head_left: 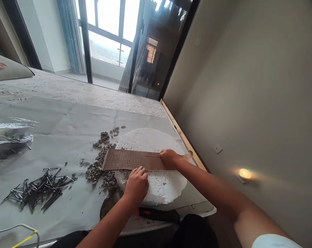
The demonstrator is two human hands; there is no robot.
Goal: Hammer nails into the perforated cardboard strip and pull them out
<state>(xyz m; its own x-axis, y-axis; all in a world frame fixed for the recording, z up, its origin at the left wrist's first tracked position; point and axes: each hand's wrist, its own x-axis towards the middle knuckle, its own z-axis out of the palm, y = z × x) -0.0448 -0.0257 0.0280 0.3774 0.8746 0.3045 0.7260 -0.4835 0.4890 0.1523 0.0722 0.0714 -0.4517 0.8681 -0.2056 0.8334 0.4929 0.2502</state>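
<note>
A long brown board (130, 159) with rows of small holes lies across a round white foam block (148, 137). My left hand (137, 184) is at the board's near edge, fingers curled over it from the front. On the right part of the board, my right hand (168, 157) is closed, fingertips down on the surface. A line of small pale dots (152, 156) runs up to those fingers. What they pinch, if anything, is too small to make out. Below my left wrist lies a tool with a black and red handle (159, 214); its dark head is partly hidden.
Grey rubble (97, 167) is heaped left of the foam. Farther left lie a pile of long dark nails (42, 189) and a clear plastic bag (11, 141) with dark contents. A cable (18, 227) crosses the near left corner. Along the right, a wooden edge (183, 132) borders the wall.
</note>
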